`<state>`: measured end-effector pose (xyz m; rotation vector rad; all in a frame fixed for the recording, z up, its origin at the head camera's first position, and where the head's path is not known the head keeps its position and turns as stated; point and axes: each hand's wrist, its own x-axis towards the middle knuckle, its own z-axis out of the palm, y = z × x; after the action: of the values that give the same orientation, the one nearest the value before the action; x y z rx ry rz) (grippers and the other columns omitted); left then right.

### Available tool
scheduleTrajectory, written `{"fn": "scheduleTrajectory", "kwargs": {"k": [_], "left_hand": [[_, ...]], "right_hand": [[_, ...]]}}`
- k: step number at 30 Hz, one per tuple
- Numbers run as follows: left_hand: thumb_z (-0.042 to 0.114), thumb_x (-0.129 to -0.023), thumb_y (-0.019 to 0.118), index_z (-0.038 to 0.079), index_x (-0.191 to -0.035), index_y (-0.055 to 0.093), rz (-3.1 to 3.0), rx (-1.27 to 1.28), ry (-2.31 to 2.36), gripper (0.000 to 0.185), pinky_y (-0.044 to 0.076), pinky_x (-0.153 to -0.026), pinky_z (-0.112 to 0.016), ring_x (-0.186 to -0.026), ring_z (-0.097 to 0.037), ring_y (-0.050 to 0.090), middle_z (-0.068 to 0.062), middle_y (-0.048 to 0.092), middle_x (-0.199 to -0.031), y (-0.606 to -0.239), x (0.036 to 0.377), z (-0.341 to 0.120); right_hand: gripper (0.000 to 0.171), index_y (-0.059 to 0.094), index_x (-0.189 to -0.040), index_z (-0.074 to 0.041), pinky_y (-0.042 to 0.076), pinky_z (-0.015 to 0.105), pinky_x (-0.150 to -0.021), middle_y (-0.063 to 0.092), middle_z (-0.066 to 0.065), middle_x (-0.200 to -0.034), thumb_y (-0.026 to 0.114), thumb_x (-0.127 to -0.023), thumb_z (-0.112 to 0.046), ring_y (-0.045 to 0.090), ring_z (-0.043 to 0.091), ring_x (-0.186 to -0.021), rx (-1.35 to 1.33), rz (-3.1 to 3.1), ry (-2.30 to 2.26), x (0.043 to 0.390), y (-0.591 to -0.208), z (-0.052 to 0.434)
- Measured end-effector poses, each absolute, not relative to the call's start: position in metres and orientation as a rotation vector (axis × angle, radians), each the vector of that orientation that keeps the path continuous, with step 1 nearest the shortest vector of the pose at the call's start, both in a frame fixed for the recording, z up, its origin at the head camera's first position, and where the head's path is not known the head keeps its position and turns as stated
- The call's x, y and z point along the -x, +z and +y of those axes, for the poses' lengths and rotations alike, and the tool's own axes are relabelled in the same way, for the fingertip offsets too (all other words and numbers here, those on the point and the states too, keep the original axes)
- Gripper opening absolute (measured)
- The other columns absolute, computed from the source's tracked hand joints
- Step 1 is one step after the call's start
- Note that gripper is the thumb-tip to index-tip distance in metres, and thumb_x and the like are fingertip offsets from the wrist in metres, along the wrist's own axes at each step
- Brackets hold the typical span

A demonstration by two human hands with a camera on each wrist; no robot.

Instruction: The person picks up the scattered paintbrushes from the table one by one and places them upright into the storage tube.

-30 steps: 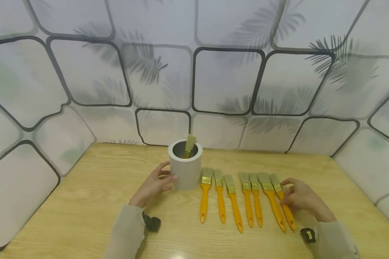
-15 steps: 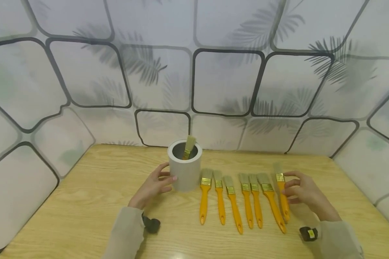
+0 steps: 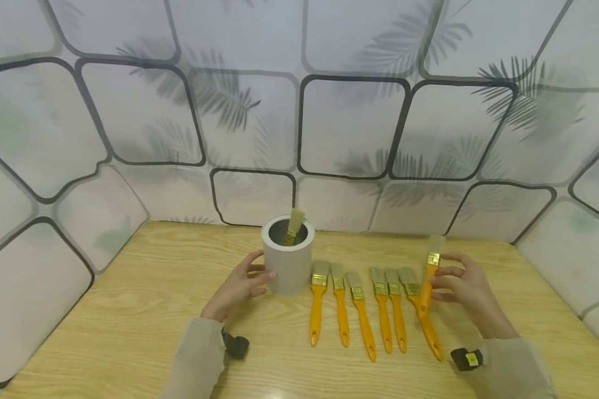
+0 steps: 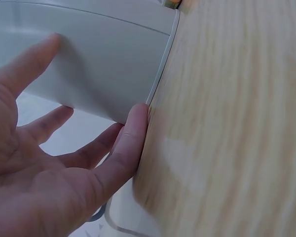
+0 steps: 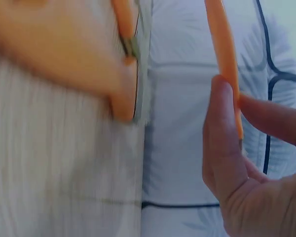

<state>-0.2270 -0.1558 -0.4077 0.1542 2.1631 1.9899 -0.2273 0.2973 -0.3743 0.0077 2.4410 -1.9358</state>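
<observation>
A light grey cylindrical container (image 3: 287, 270) stands on the table, a paintbrush (image 3: 294, 224) leaning inside with its bristles above the rim. My left hand (image 3: 240, 285) rests against the container's left side, thumb and fingers spread. In the left wrist view its fingers (image 4: 123, 148) lie along the grey wall, close to the tabletop. At the right, my right hand (image 3: 461, 285) pinches a flat paintbrush (image 3: 427, 285) by its orange handle, bristles up. The right wrist view shows that handle (image 5: 224, 44) between thumb and fingers. The held brush overlaps the rightmost lying paintbrush (image 3: 430, 335) in the head view.
Several more orange-handled paintbrushes (image 3: 363, 327) lie in a row between the container and my right hand, bristles toward the back. The light wooden table (image 3: 130, 321) meets a patterned wall covering (image 3: 349, 127) behind and at both sides.
My right hand has lifted the rightmost paintbrush from the row, bringing it more upright and slightly leftward and back. The left hand stays at the container.
</observation>
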Motion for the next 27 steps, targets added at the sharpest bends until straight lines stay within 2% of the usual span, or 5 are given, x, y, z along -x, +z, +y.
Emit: {"fn": "scheduleTrajectory", "kwargs": {"k": [6,13,16,21,27], "left_hand": [[0.019,-0.099,0.069,0.005,-0.157,0.03,2.292,-0.178,1.896,0.072,0.048,-0.102,-0.055,-0.135,-0.048,0.043,-0.03,0.039,-0.149,-0.405,0.227,-0.155],[0.02,-0.099,0.069,0.003,-0.156,0.032,2.403,-0.203,1.816,0.07,0.041,-0.104,-0.064,-0.132,-0.048,0.045,-0.031,0.042,-0.147,-0.401,0.225,-0.155],[0.02,-0.099,0.068,0.003,-0.156,0.032,2.401,-0.202,1.818,0.07,0.04,-0.104,-0.065,-0.132,-0.05,0.045,-0.032,0.042,-0.147,-0.401,0.225,-0.154],[0.022,-0.099,0.068,0.004,-0.156,0.031,2.401,-0.202,1.808,0.07,0.038,-0.105,-0.068,-0.134,-0.053,0.043,-0.032,0.041,-0.148,-0.401,0.224,-0.154],[0.023,-0.099,0.068,0.007,-0.157,0.031,2.393,-0.189,1.807,0.071,0.036,-0.106,-0.068,-0.135,-0.052,0.042,-0.03,0.041,-0.149,-0.403,0.224,-0.153]], "right_hand": [[0.065,0.025,-0.146,0.004,0.062,0.036,-0.071,0.059,0.004,-0.095,0.063,-0.094,0.011,0.067,0.013,-0.078,-0.037,2.382,-2.081,0.229,-0.368,0.28],[0.054,0.039,-0.13,-0.018,0.062,0.035,-0.073,0.061,0.001,-0.092,0.066,-0.093,0.011,0.068,0.013,-0.078,-0.062,2.191,-2.349,0.23,-0.356,0.26],[0.052,0.039,-0.126,-0.02,0.061,0.033,-0.071,0.061,0.0,-0.09,0.065,-0.094,0.011,0.068,0.012,-0.076,-0.082,2.12,-2.459,0.229,-0.351,0.25],[0.049,0.038,-0.123,-0.016,0.062,0.033,-0.066,0.06,0.001,-0.085,0.059,-0.093,0.017,0.069,0.012,-0.07,-0.168,1.997,-2.652,0.232,-0.345,0.229],[0.049,0.037,-0.124,-0.014,0.061,0.032,-0.066,0.057,0.003,-0.087,0.058,-0.093,0.018,0.068,0.011,-0.068,-0.23,1.987,-2.759,0.236,-0.342,0.209]]}}
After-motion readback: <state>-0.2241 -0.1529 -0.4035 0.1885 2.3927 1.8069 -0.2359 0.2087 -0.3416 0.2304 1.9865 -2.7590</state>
